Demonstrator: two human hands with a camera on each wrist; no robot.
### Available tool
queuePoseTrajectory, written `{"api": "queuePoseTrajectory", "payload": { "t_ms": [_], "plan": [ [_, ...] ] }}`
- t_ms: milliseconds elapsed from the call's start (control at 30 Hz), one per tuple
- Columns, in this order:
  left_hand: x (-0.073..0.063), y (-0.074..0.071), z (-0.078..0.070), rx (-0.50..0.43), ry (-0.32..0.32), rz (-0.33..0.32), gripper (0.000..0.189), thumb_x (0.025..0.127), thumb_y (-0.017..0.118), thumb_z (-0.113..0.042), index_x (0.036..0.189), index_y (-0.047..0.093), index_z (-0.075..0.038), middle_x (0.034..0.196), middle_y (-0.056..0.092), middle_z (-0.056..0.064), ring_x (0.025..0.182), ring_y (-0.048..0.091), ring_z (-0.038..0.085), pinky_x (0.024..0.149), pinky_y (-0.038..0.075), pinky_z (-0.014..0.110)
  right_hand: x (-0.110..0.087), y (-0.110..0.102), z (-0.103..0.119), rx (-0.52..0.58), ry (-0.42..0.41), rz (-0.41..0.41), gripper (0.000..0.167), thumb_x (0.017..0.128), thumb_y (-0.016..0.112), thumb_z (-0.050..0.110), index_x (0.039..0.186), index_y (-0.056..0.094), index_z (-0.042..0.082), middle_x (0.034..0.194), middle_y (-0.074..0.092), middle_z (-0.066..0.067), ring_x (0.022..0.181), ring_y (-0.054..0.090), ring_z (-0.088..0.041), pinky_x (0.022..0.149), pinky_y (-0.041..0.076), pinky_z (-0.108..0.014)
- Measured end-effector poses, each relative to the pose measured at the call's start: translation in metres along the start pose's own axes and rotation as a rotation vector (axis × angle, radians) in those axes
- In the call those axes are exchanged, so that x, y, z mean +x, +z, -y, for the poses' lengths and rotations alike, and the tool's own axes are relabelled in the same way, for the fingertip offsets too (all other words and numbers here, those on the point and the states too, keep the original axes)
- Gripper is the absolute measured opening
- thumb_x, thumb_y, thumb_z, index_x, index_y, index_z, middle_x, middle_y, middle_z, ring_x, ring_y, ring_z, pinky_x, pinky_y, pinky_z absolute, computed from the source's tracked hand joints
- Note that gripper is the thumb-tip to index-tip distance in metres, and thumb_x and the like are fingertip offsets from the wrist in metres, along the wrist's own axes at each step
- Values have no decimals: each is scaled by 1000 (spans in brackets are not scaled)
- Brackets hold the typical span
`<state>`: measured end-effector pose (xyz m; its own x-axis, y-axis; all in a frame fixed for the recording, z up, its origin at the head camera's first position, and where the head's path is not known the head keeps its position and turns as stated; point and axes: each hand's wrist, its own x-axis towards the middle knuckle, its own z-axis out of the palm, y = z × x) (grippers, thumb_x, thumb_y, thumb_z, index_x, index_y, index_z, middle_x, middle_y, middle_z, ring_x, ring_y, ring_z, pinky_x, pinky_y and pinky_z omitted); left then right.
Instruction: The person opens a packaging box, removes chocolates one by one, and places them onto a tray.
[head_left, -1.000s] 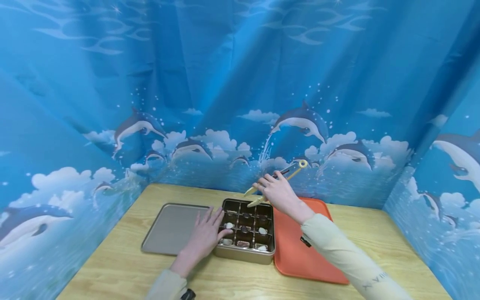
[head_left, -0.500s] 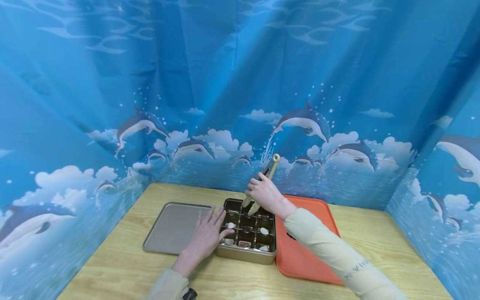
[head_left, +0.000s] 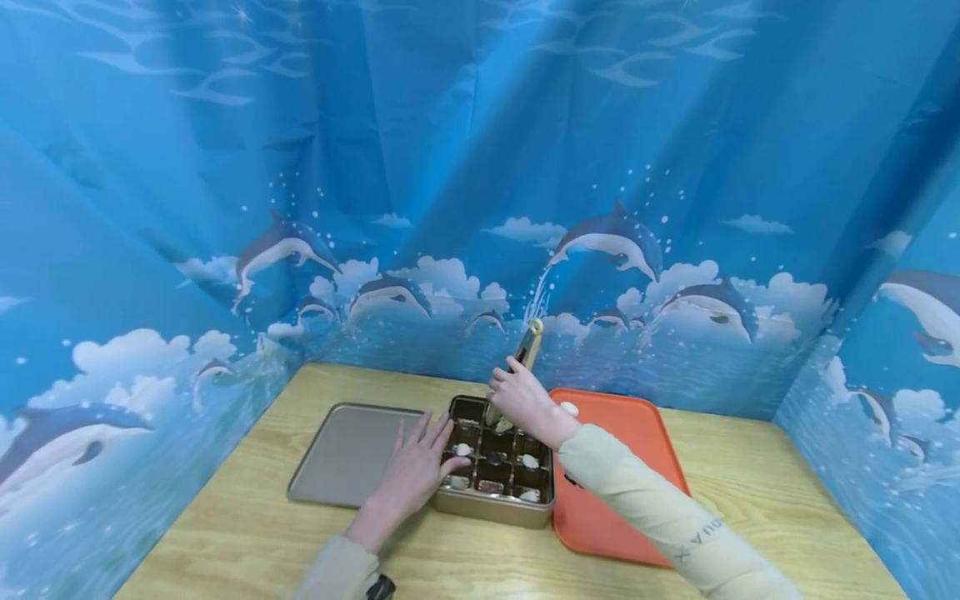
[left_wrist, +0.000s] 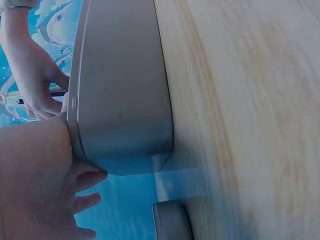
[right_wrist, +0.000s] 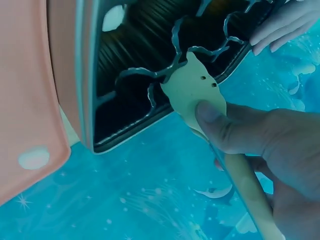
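My right hand (head_left: 525, 402) grips a pair of pale yellow tongs (head_left: 531, 343), held steeply with the ringed end up. Their scalloped tip (right_wrist: 192, 92) reaches into the back middle part of a divided metal tin (head_left: 491, 510); whatever lies between the tips is hidden. Small white, dark and reddish pieces sit in several compartments, among them a white piece (head_left: 529, 461) on the right. With fingers spread, my left hand (head_left: 408, 468) rests on the tin's left rim, thumb over the near left compartments.
An orange tray (head_left: 626, 475) lies right of the tin, bearing one round white piece (head_left: 570, 409) near its back left corner. On the left lies a flat grey metal lid (head_left: 347, 457). A blue dolphin-printed curtain (head_left: 465, 208) stands behind the wooden table (head_left: 247, 533).
My right hand has moved left and slightly down, turning the tongs steeper and bringing their tips into the tin. The white piece on the orange tray has come into view. My left hand stays put.
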<state>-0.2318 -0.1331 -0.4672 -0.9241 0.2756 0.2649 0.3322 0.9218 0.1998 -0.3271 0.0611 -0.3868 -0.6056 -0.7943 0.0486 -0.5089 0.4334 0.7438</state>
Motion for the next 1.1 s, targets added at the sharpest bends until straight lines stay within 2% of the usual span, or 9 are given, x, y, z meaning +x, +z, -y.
{"api": "queuePoseTrajectory", "payload": {
  "t_ms": [67, 200, 400, 567, 733, 900, 1000, 1100],
  "plan": [
    [0, -1, -1, -6, 1, 0, 72, 101, 50, -53, 149, 46, 0, 159, 39, 15, 151, 26, 40, 120, 17, 67, -3, 1, -1, 19, 12, -24, 14, 96, 72, 18, 89, 79, 28, 98, 70, 11, 101, 60, -12, 103, 42, -40],
    [1, -1, -3, -23, 2, 0, 72, 101, 51, -53, 149, 46, 1, 159, 39, 16, 150, 26, 41, 120, 15, 67, -13, 2, -7, 47, 58, -78, 14, 95, 73, 18, 100, 80, 30, 103, 72, 11, 104, 60, -14, 103, 43, -41],
    [2, 1, -3, -17, 12, -7, 73, 101, 50, -54, 149, 46, 1, 159, 38, 17, 150, 26, 41, 120, 17, 67, -36, 6, -18, 108, 151, -194, 28, 92, 75, 16, 116, 76, 30, 107, 71, 9, 105, 60, -16, 100, 44, -44],
    [2, 2, -2, -5, 9, 3, 73, 101, 48, -55, 150, 45, 0, 160, 37, 15, 151, 25, 40, 120, 17, 67, -57, 13, -27, 178, 188, -250, 35, 91, 75, 13, 124, 72, 26, 111, 70, 5, 107, 59, -19, 96, 46, -46],
    [0, 0, -2, -20, 16, 3, 73, 101, 49, -54, 149, 46, 2, 159, 37, 17, 151, 25, 41, 120, 17, 68, -79, 23, -40, 199, 242, -302, 40, 89, 79, 14, 127, 71, 22, 114, 70, 1, 106, 61, -21, 95, 47, -48],
    [0, -2, -1, -29, 10, 4, 72, 101, 50, -52, 149, 46, 2, 159, 38, 17, 151, 25, 41, 120, 15, 67, -102, 34, -58, 208, 315, -295, 41, 86, 81, 15, 126, 72, 19, 114, 70, -2, 107, 61, -24, 97, 47, -52],
    [0, -2, -2, -35, 8, 5, 72, 101, 51, -52, 149, 46, 2, 159, 38, 17, 151, 25, 41, 120, 14, 67, -115, 45, -67, 219, 355, -261, 43, 83, 84, 17, 125, 72, 18, 114, 70, -4, 109, 61, -26, 99, 46, -54],
    [0, -1, -1, -27, 6, 10, 72, 101, 50, -52, 149, 45, 1, 159, 37, 16, 151, 24, 40, 120, 14, 67, -128, 60, -74, 223, 387, -218, 40, 85, 82, 15, 123, 73, 17, 114, 70, -5, 108, 61, -27, 99, 45, -54]
  ]
}}
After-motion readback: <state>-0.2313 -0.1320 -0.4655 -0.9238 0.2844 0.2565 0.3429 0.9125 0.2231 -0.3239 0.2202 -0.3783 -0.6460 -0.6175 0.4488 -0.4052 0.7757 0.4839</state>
